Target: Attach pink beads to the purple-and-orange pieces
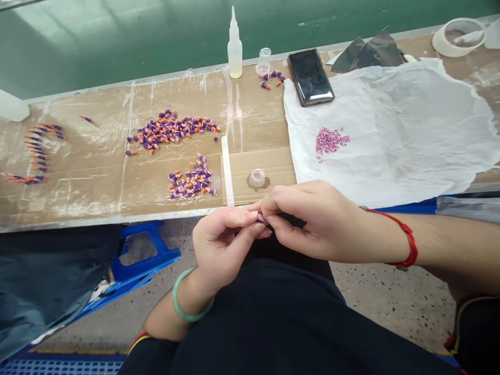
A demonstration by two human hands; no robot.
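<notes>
My left hand [222, 242] pinches a tiny purple-and-pink piece [260, 217] between thumb and finger, in front of the table's edge. Closed in a pinch, my right hand [318, 224] meets it from the other side; what its fingertips hold, if anything, is too small to tell. Just beyond the hands stands a small clear cup [257, 178] on a cardboard piece [273, 161], with a wet patch around it. Left of that lies a small cluster of purple, orange and pink figures [193, 179]. Tiny pink bits [330, 141] are heaped on white paper [390, 120] to the right.
Behind the small cluster is a larger pile of similar figures [172, 130]. Thin purple-and-orange pieces [37, 148] form a curved row at far left. Along the back stand a dropper bottle [235, 54], a clear cap [264, 60], a phone [310, 77] and a tape roll [457, 37].
</notes>
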